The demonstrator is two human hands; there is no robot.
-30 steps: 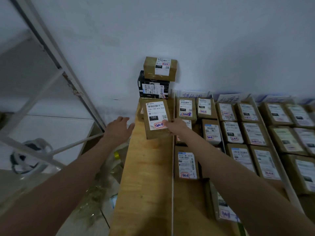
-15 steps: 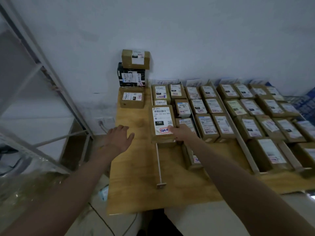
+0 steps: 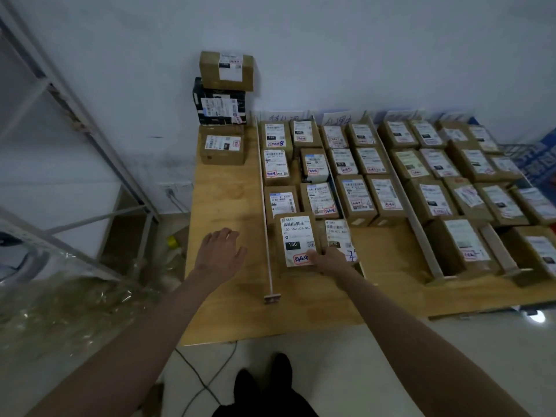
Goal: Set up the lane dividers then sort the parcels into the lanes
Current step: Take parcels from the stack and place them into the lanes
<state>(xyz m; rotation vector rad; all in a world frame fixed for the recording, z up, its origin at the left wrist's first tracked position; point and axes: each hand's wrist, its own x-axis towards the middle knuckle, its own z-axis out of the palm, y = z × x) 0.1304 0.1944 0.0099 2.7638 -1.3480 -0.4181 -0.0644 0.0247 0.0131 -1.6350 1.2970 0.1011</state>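
Observation:
My right hand (image 3: 329, 260) grips the near edge of a brown parcel (image 3: 296, 236) with a white label marked 150, at the front of the leftmost lane. A thin white divider (image 3: 267, 230) runs along that lane's left side, ending in a small foot near the table's front. More dividers (image 3: 421, 233) separate lanes filled with several labelled brown parcels (image 3: 355, 197). My left hand (image 3: 221, 251) hovers open over the bare wooden table (image 3: 225, 200), left of the divider. Three unsorted parcels (image 3: 224, 100) are stacked against the wall at the table's back left.
A grey metal rack frame (image 3: 90, 121) stands left of the table, with clear plastic wrap (image 3: 60, 311) on the floor beneath it. A cable (image 3: 204, 383) trails on the floor by my feet. Paper lane signs (image 3: 282, 117) lean on the wall behind the lanes.
My right hand has brought the 150 parcel from the back of the table toward me, down into the front of the leftmost lane. The view pulled back; my left hand stayed open.

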